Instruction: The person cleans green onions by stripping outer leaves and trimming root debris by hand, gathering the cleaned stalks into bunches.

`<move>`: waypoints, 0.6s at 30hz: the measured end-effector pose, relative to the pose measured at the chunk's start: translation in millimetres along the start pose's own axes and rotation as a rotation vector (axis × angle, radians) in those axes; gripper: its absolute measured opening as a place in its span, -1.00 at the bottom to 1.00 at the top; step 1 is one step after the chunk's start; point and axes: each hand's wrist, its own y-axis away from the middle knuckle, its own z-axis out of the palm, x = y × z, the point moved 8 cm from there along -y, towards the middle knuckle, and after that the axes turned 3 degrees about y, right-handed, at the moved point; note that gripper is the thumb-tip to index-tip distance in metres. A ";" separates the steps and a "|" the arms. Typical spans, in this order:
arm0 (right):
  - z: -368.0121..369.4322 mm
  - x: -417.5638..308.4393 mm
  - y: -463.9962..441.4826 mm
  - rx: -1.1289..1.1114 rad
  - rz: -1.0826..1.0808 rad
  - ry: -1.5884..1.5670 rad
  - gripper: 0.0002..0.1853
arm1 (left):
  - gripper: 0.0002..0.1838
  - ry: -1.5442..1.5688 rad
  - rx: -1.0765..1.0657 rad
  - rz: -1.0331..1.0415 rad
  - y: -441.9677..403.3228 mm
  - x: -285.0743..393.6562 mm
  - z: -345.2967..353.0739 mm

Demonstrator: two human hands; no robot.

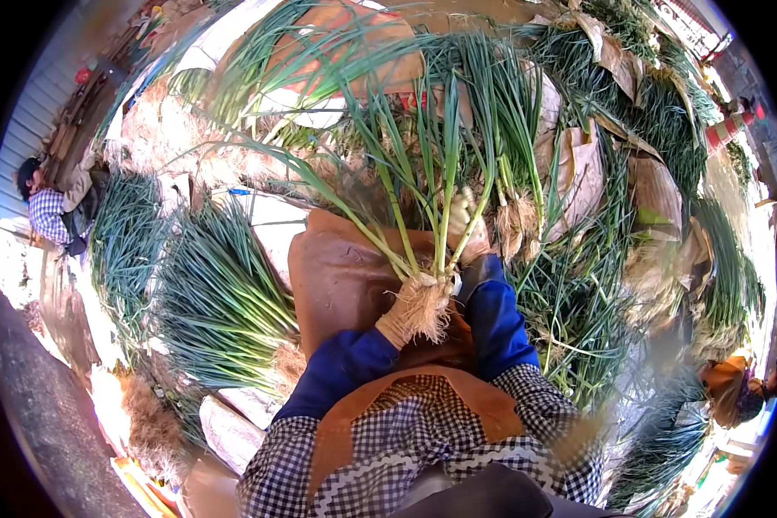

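Observation:
Several green onions (pixel 445 203) stand upright over my lap, their pale roots (pixel 426 312) hanging toward me. My left hand (pixel 401 318), in a tan glove, is wrapped round them at the root end. Just right of and above it, my right hand (pixel 472 231), gloved too, is by the stalks with its fingers curled; whether it grips a stalk is hard to tell. A brown apron (pixel 337 276) covers my lap. Beside my right hand lies another bunch of onions (pixel 516 216) with roots toward me.
A large onion pile (pixel 224 293) lies at my left, leaves pointing up and left. More onions (pixel 578 293) spread on the right, among brown sheets (pixel 578 177). One person (pixel 50 211) sits at far left, another person (pixel 732 390) is at far right.

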 end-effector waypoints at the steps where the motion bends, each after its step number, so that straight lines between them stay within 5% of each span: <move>1: 11.1 2.2 19.0 0.228 0.001 0.450 -0.72 | -0.62 -0.013 0.000 0.004 0.4 1.0 -1.8; 2: 28.8 5.1 42.5 0.456 0.106 0.879 -0.77 | -0.62 -0.016 0.005 0.007 1.5 3.4 -0.4; 6: -46.9 37.8 116.9 -0.413 0.217 2.241 -0.75 | -0.59 0.014 -0.037 0.058 -2.6 11.1 6.6; 8: -58.8 20.0 179.5 -0.541 0.413 2.539 -0.75 | -0.55 -0.017 -0.022 0.096 -5.3 14.0 2.2; 9: -86.3 -11.8 197.5 -0.346 0.686 2.664 -0.74 | -0.53 0.040 -0.005 0.048 -2.4 9.9 1.8; 11: -69.0 -54.9 205.1 0.117 0.917 2.591 -0.68 | -0.53 0.036 0.001 0.054 -4.9 6.1 8.7; 12: -21.7 -68.6 179.2 0.341 0.844 2.420 -0.63 | -0.52 0.018 0.003 0.063 -7.3 5.9 11.2; 14: 22.3 -68.1 133.6 0.295 0.044 1.672 -0.54 | -0.53 -0.005 0.003 0.049 -8.7 4.7 9.2; 18: 53.2 -12.6 58.6 -0.026 -0.013 0.662 -0.54 | -0.61 0.082 -0.066 0.018 -3.4 6.0 23.0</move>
